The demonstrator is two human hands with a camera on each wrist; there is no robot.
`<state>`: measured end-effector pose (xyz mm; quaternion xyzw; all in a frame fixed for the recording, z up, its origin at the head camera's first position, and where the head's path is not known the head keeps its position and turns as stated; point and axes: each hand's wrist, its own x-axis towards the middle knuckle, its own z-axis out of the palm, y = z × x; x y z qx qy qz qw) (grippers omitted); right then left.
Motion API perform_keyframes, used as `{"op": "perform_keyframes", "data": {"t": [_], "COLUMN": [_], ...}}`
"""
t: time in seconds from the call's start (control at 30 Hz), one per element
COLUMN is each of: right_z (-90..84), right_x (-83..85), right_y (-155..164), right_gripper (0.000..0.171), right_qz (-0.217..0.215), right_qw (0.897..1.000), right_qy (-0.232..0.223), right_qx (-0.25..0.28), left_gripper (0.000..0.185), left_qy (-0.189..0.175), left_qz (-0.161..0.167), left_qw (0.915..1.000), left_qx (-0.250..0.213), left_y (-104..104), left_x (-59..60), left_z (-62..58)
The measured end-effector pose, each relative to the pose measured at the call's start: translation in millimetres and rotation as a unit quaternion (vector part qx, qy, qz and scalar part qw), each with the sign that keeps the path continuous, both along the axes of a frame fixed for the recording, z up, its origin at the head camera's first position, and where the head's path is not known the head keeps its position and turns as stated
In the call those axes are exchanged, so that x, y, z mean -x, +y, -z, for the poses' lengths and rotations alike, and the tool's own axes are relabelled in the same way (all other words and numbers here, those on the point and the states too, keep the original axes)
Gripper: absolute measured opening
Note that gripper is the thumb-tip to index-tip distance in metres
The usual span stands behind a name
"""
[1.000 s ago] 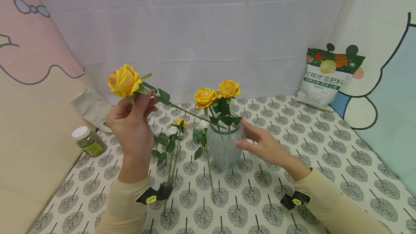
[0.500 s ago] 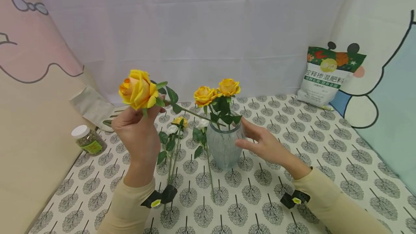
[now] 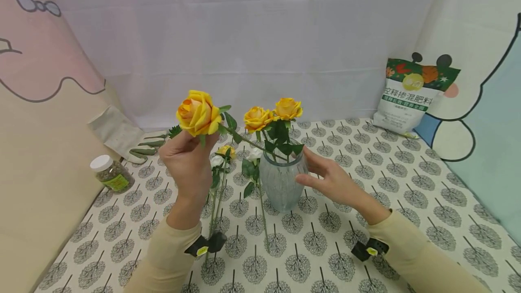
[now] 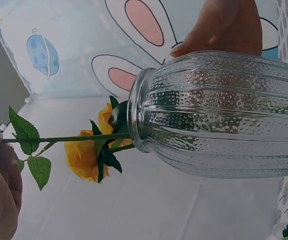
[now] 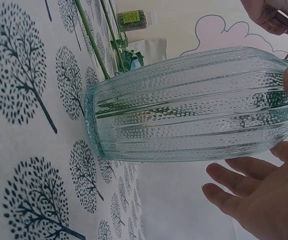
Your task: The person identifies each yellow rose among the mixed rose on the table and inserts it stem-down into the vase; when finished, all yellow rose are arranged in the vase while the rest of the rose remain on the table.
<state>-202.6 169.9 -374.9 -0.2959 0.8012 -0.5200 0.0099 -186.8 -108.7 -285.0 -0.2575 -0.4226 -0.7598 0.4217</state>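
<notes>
My left hand (image 3: pixel 191 162) pinches a yellow rose (image 3: pixel 198 113) by its stem, just under the bloom. That stem (image 4: pixel 83 138) slants down to the right, its lower end inside the mouth of a ribbed glass vase (image 3: pixel 282 184). Two more yellow roses (image 3: pixel 258 119) stand in the vase, their blooms above the rim. On the vase's right side, my right hand (image 3: pixel 331 180) holds it near the neck, thumb in front and fingers reaching behind. The right wrist view has the vase's base (image 5: pixel 94 125) on the patterned cloth (image 5: pixel 28 200).
Left of the vase lie loose stems with a yellow rose (image 3: pixel 226 151), a white rose (image 3: pixel 216 162) and another white one (image 3: pixel 254 154). A lidded jar (image 3: pixel 112 174) and a pale glove (image 3: pixel 116 131) are at the left. A fertilizer bag (image 3: pixel 409 98) stands back right.
My left hand has moved right toward the vase with the yellow rose, its bloom turning more to the front. The glove's fingers have come into view. My right hand and the vase stay put.
</notes>
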Motion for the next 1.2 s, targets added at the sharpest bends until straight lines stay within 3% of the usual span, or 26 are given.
{"op": "perform_keyframes", "data": {"t": [0.17, 0.33, 0.53, 0.87, 1.2], "right_z": [0.1, 1.6, 1.7, 0.7, -0.2], "right_x": [-0.1, -0.4, -0.3, 0.2, 0.5], "right_y": [0.0, 0.7, 0.8, 0.0, -0.8], "right_gripper": [0.085, 0.084, 0.084, 0.084, 0.083], "right_qz": [-0.001, 0.005, 0.006, 0.0, 0.0], "right_qw": [1.0, 1.0, 1.0, 1.0, 1.0], "right_qy": [-0.001, -0.002, 0.001, 0.009, 0.013], "right_qx": [0.0, -0.003, -0.005, 0.0, 0.002], "left_gripper": [0.029, 0.014, 0.019, 0.022, 0.023], "left_qy": [-0.026, -0.073, -0.122, -0.151, -0.174], "left_qz": [0.002, 0.006, 0.013, 0.052, 0.065], "left_qw": [0.9995, 0.9968, 0.9918, 0.9859, 0.9808], "left_qx": [0.015, 0.033, 0.038, 0.051, 0.059], "left_y": [1.1, 2.6, 3.9, 6.2, 8.9], "left_x": [4.7, 11.0, 15.2, 21.5, 23.1], "left_z": [4.1, 8.5, 11.2, 14.4, 17.0]}}
